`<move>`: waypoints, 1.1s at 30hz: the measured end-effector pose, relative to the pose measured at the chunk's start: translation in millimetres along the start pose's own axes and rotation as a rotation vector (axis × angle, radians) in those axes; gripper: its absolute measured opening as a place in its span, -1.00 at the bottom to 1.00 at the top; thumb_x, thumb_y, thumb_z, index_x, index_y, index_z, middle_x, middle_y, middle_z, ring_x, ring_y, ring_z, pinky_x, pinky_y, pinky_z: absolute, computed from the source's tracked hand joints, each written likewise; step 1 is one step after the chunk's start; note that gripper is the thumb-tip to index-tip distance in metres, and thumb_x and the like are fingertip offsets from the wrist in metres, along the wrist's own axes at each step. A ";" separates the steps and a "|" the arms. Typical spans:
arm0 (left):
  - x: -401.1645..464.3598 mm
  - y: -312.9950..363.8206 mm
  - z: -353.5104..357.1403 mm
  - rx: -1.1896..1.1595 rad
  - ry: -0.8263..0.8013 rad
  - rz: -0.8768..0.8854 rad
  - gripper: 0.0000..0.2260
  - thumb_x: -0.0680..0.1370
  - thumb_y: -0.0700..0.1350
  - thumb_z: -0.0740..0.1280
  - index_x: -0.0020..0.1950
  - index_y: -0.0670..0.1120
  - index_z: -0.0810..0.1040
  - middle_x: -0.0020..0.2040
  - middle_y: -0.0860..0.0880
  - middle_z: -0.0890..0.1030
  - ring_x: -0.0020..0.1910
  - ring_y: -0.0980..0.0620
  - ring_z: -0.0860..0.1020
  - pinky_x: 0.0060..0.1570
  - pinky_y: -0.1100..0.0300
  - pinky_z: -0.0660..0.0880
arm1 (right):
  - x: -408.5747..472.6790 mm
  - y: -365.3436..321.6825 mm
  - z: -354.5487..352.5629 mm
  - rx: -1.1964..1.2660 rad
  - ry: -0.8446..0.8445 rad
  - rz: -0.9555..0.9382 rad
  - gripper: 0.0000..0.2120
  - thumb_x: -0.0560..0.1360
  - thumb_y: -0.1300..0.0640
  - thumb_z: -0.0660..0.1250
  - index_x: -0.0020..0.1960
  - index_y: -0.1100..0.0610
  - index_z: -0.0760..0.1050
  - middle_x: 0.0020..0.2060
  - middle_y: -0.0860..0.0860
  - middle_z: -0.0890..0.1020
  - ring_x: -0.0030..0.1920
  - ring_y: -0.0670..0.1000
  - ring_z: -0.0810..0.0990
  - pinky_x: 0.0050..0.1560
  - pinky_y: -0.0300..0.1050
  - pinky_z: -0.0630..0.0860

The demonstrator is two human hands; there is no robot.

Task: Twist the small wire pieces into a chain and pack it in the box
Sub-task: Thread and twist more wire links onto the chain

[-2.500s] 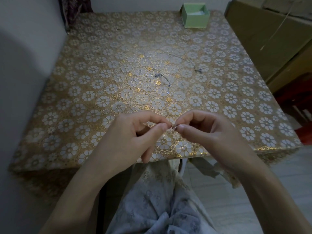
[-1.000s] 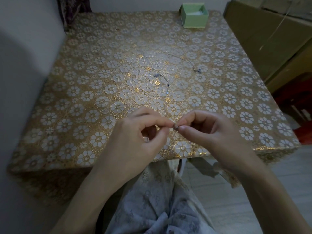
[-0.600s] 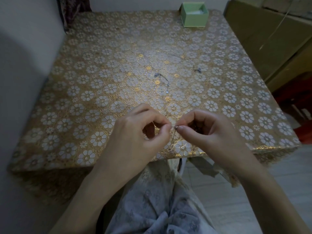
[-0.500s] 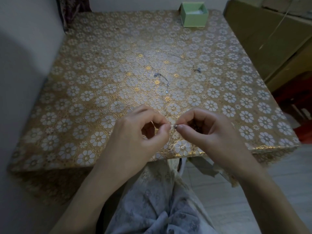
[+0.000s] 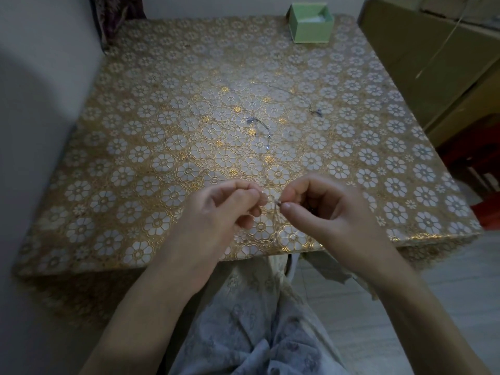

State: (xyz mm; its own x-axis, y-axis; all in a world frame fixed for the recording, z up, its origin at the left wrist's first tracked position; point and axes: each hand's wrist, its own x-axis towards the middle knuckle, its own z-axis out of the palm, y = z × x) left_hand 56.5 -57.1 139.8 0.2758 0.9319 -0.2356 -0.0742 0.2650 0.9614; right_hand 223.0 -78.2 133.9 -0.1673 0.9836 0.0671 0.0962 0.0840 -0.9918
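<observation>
Two sets of fingers pinched one small wire piece [image 5: 276,203] between them, left hand [image 5: 216,212] and right hand [image 5: 324,209] opposed for twisting, we judged; beyond our fingertips, spare pieces [image 5: 259,125] lay on the counter [image 5: 135,131], box [image 5: 311,21] farthest.

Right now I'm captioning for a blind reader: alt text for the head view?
Two hands, left hand and right hand, pinch a small wire piece over the table's near edge. More wire pieces lie mid-table; a green box sits at the far edge.
</observation>
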 end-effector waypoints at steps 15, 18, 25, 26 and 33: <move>0.4 3.3 5.1 -0.275 -0.112 -0.124 -0.82 0.38 -0.04 0.29 -0.41 -0.03 0.56 -0.29 0.03 0.49 -0.32 0.15 0.42 -0.40 0.34 0.36 | -1.6 -5.6 2.8 0.019 -0.033 0.033 -0.85 0.42 0.14 0.34 -0.28 0.21 0.53 -0.43 0.01 0.44 -0.41 -0.09 0.34 -0.43 -0.34 0.26; 0.8 1.2 4.4 -0.312 -0.145 -0.145 -0.86 0.34 0.00 0.39 -0.37 -0.04 0.58 -0.27 0.00 0.49 -0.27 0.12 0.42 -0.41 0.33 0.37 | -1.8 -3.9 1.3 0.012 -0.045 0.044 -0.83 0.41 0.14 0.35 -0.24 0.26 0.56 -0.42 0.16 0.45 -0.41 0.01 0.34 -0.41 -0.28 0.26; 1.0 -3.3 -0.7 -0.121 -0.117 -0.161 -0.86 0.31 -0.01 0.43 -0.36 -0.07 0.63 -0.28 -0.02 0.48 -0.33 0.13 0.40 -0.37 0.28 0.31 | -2.7 -5.7 -3.4 0.053 -0.046 0.083 -0.89 0.38 0.14 0.35 -0.24 0.19 0.59 -0.31 0.32 0.49 -0.33 0.12 0.41 -0.26 0.00 0.29; 0.9 -3.2 -1.6 -0.045 -0.115 -0.145 -0.82 0.29 0.04 0.44 -0.34 -0.07 0.64 -0.31 0.00 0.47 -0.33 0.13 0.39 -0.35 0.25 0.29 | -2.7 -5.4 -3.8 0.060 -0.047 0.087 -0.89 0.38 0.14 0.36 -0.24 0.18 0.59 -0.31 0.31 0.49 -0.32 0.11 0.41 -0.25 0.00 0.28; -3.0 4.0 -4.3 0.392 -0.177 0.033 -0.78 0.27 0.22 0.32 -0.32 0.10 0.59 -0.23 0.07 0.49 -0.32 0.20 0.40 -0.32 0.36 0.35 | -3.2 -4.7 -5.1 0.050 -0.039 0.103 -0.91 0.37 0.14 0.35 -0.25 0.14 0.60 -0.28 0.33 0.51 -0.29 0.08 0.42 -0.25 -0.03 0.30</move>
State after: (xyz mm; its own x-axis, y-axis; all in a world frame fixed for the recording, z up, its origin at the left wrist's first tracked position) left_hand 51.2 -57.8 143.8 0.4417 0.8726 -0.2085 0.2750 0.0895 0.9573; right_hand 228.0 -81.0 138.9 -0.1977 0.9795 -0.0389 0.0664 -0.0262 -0.9974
